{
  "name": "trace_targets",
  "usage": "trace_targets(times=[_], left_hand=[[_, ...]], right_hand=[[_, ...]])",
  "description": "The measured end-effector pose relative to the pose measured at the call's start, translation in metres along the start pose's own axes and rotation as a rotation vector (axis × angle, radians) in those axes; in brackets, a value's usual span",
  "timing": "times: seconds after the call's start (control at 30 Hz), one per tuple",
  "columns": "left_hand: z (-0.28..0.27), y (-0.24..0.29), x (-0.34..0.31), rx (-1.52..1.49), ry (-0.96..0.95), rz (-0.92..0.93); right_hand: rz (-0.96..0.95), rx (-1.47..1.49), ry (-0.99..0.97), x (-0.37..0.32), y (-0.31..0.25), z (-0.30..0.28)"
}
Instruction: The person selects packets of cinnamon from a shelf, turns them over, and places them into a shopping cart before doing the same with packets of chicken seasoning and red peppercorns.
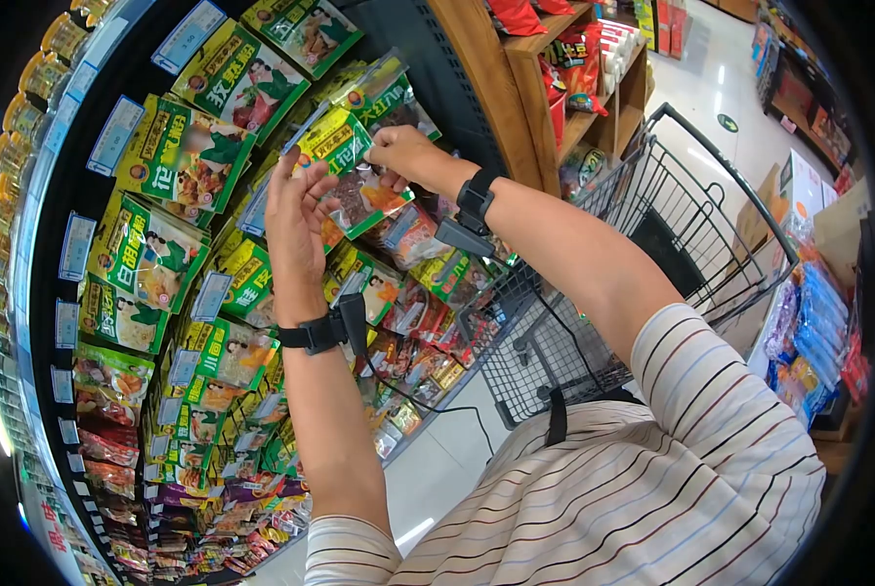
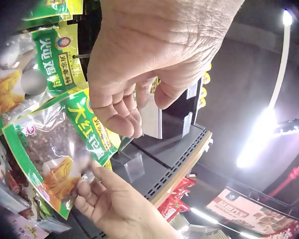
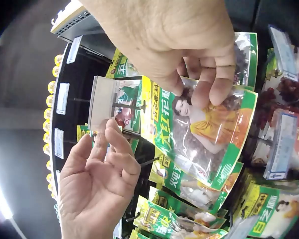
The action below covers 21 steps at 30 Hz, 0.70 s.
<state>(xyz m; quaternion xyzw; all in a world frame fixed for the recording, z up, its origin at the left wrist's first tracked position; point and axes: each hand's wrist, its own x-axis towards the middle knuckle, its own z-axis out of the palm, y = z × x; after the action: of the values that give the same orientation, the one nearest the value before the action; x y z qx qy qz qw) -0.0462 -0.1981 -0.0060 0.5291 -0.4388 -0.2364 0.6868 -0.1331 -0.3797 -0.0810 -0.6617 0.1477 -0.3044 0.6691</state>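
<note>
A green and yellow plastic packet of reddish-brown peppercorns (image 3: pixel 189 137) hangs tilted at the front of a rack of spice packets. My right hand (image 1: pixel 408 156) pinches its side edge between thumb and fingers, which the right wrist view shows over the clear window. To the left of it my left hand (image 1: pixel 296 220) is raised palm-up with loosely bent fingers and nothing in them. Its fingertips are right at a price-tag holder (image 3: pixel 103 102) on the end of a hook. Behind the peppercorn packet hangs another green and yellow packet (image 2: pixel 50 64).
Rows of hanging packets (image 1: pixel 228 352) with price tags fill the rack, and capped jars (image 1: pixel 13 156) line its left side. A shopping cart (image 1: pixel 672 225) stands at my right, beside a wooden shelf (image 1: pixel 525 107) of red bags. Bagged goods (image 1: pixel 818 332) are farther right.
</note>
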Motion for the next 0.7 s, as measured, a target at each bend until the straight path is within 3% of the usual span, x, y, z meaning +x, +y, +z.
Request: trace_targets(times=[0.2,0.3,0.43,0.53,0.7], left_hand=[[0.004,-0.011,-0.001,0.012,0.057,-0.028],[0.003,-0.018,0.002,-0.006,-0.003,-0.054],[0.005,-0.027,0.004,0.004,0.023,-0.058],[0.006,-0.030,0.005,0.011,0.041,-0.067],[0.002,-0.047,0.009,0.047,0.050,-0.111]], right_hand=[[0.015,-0.069,0.047,0.017,0.007,-0.001],[-0.020,-0.089,0.097,0.018,0.007,0.000],[-0.155,-0.397,0.182,0.027,0.002,0.000],[-0.163,-0.433,0.209,0.030,0.006,0.000],[-0.199,-0.194,0.205,0.009,0.023,-0.002]])
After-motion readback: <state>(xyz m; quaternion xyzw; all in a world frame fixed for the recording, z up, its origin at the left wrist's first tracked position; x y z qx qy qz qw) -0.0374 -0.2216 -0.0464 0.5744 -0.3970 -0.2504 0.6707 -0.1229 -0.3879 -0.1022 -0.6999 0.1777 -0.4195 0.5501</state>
